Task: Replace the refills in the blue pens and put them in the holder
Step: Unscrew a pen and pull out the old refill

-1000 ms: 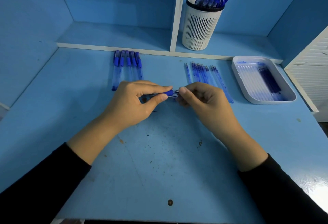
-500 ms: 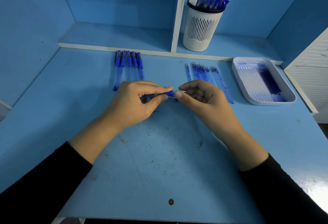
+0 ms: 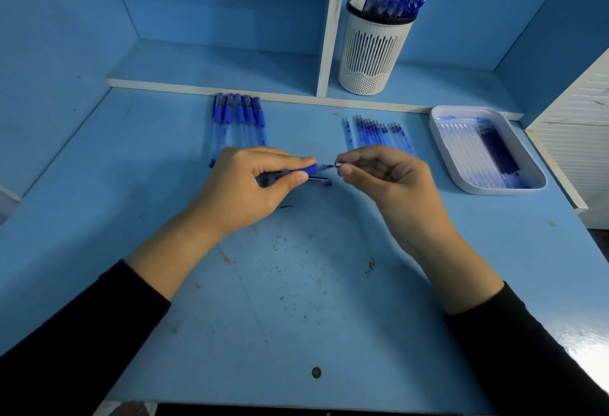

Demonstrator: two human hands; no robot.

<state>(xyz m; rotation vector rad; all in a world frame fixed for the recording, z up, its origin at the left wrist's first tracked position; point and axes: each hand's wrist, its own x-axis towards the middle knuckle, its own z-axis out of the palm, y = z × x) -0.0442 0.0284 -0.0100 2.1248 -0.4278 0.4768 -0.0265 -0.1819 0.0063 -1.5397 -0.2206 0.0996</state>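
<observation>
On the scuffed blue surface [image 3: 296, 283], nearest the person, both hands worked on one pen, so the task was in mid-cycle. The left hand [image 3: 250, 184] gripped the blue pen [image 3: 308, 170] by its barrel, with its fingers [image 3: 293, 180] curled round it and the thumb on top. The right hand [image 3: 389, 178] pinched the small silver tip [image 3: 337, 162] between thumb and forefinger, just off the pen's grip end. A thin stretch of refill showed in the gap between them. I could not tell whether the tip was coming off or going on. A loose blue cap [image 3: 319, 180] lay on the surface just beneath the pen.

Farther back, a short row of capped pens [image 3: 237, 122] lay to the left, probably waiting their turn. To the right lay a row of refills [image 3: 375, 132], likely the fresh stock. Beside those, the white tray [image 3: 438, 138] held several dark refills, apparently the spent ones.

On the shelf [image 3: 214, 62] behind, the white holder [image 3: 372, 49] already stood well filled with finished pens [image 3: 395, 0]. By my estimate more than half the job was done. The pen in hand and the waiting row were left.
</observation>
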